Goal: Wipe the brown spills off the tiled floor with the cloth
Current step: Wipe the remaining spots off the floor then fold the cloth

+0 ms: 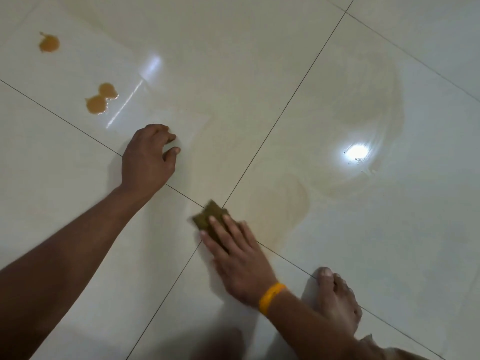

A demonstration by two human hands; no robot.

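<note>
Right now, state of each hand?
Left hand: open, holds nothing, loosely bent fingertips resting on the floor.
Right hand: open, straight fingers pressing the cloth flat on the tiles.

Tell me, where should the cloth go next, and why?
Probably slide the cloth up and left toward the double brown puddle. The right hand presses it flat where the tile joints cross. That puddle is the nearest thick spill and lies unwiped beyond the left hand, with a single puddle farther off.
</note>
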